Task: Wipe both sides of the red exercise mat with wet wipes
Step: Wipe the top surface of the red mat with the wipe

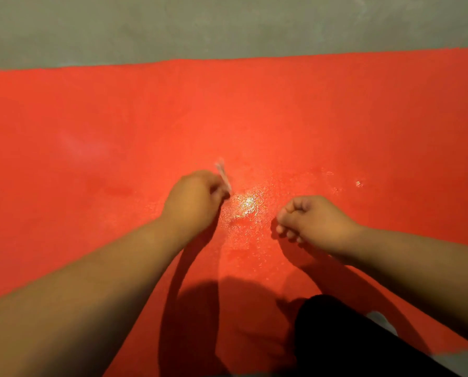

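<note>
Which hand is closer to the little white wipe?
Left. The left hand pinches the wipe; the right hand sits apart to its right, curled and empty.

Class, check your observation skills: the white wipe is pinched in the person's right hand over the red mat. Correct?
No: the left hand pinches the white wipe over the red mat, as the head view shows; the right hand shows none.

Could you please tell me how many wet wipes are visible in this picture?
1. A pale, blurred wipe pokes out of the left hand, over the red mat. The curled right hand shows none, though one could be hidden inside.
</note>
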A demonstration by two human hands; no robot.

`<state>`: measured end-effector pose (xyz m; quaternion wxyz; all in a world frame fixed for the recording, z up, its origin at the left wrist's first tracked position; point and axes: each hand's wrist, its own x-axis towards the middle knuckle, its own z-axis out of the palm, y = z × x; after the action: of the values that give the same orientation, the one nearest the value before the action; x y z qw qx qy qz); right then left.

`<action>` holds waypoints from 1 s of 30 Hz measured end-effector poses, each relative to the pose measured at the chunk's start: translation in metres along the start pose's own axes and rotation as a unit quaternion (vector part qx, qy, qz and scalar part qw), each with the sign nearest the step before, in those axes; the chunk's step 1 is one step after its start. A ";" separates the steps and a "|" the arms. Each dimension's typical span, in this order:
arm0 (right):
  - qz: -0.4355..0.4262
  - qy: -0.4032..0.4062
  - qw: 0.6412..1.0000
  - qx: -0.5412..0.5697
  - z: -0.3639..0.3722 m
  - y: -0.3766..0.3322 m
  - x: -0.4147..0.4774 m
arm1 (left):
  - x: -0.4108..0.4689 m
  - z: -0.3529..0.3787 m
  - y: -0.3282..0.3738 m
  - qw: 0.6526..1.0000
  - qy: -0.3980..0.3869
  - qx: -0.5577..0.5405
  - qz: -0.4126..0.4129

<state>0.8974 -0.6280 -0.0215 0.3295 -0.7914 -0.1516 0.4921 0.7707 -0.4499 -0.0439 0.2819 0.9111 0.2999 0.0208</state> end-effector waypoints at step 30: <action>-0.024 0.116 0.903 -0.413 -0.086 0.076 -0.002 | 0.066 0.041 0.031 0.984 -0.007 0.139 0.108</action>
<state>0.9654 -0.7167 -0.0454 0.0000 -0.9041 -0.3212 0.2819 0.8495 -0.4537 -0.0705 0.1504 0.9686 0.1979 0.0032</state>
